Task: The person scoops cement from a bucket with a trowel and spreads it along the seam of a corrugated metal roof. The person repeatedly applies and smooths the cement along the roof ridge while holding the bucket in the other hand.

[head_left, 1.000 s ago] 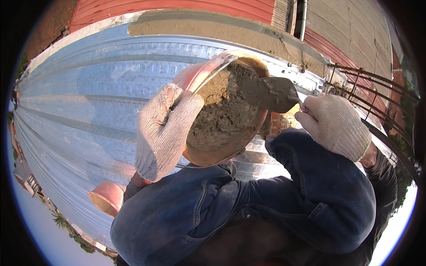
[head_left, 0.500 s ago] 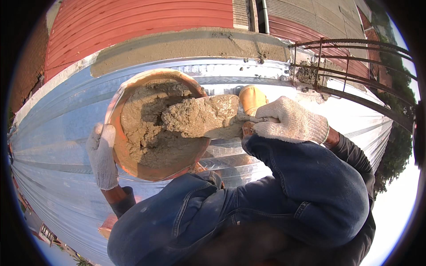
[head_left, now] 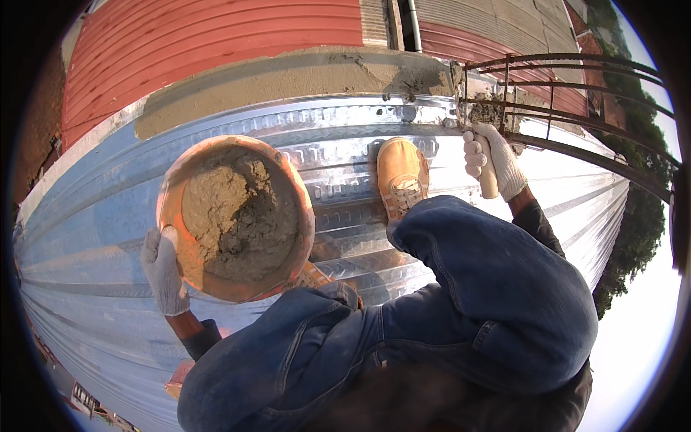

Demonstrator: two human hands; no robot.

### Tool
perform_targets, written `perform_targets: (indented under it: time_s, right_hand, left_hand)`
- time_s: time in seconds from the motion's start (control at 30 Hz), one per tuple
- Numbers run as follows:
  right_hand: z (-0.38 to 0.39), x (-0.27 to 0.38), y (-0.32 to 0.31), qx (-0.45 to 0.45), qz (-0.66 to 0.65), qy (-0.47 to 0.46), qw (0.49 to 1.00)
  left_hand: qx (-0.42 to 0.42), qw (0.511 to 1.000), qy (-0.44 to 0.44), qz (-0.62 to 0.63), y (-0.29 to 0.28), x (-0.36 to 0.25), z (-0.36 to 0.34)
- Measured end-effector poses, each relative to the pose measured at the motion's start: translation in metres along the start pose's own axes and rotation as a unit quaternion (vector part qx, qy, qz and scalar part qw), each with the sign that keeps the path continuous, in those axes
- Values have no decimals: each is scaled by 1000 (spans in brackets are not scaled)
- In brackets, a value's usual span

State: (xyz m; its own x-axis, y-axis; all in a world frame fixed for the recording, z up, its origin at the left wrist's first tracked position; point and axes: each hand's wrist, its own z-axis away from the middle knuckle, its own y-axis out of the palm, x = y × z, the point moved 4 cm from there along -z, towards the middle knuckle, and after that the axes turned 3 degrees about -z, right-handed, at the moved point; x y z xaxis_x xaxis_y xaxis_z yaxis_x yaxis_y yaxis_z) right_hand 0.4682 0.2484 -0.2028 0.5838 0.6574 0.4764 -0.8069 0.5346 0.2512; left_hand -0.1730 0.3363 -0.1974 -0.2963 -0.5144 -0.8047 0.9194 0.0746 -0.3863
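My left hand [head_left: 165, 270], in a white knit glove, grips the near-left rim of an orange bucket [head_left: 305, 209]. Wet grey mortar [head_left: 223, 212] fills much of the bucket, piled higher on its left side. Farther off to the right, my gloved right hand [head_left: 502, 160] is wrapped round the pale handle of a trowel [head_left: 489, 180]. The trowel's blade points away from me, seen nearly edge-on at the right end of the mortar-coated wall top [head_left: 288, 78], beside the steel bars. How much mortar it carries I cannot tell.
Rusty reinforcing bars [head_left: 568, 115] stick out from the wall's end toward the right. Shiny corrugated metal sheeting [head_left: 338, 180] lies under my tan shoe [head_left: 401, 173] and the bucket. Beyond the wall is a red ribbed roof [head_left: 216, 36]. Mortar lumps [head_left: 409, 96] dot the wall's edge.
My right hand has carried the mortar-loaded trowel from above the bucket away to the right, to the wall's end by the bars. My left hand stays on the bucket rim.
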Motion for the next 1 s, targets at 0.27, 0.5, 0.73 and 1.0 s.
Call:
perform_targets:
  time_s: [0.27,0.5,0.73,1.0]
  right_hand:
    - [-12,8,18,-10,42,-44,998]
    - [-76,-3,-10,-121,24,-76,989]
    - [-99,9,12,-158,94,-72,980]
    - [-89,3,39,-124,116,-33,985]
  left_hand:
    - [-15,998,-20,57,-3,19,-3]
    - [23,999,-10,48,-10,34,-10]
    - [0,996,-24,84,-8,35,-6]
    - [12,994,-47,102,-8,43,-10]
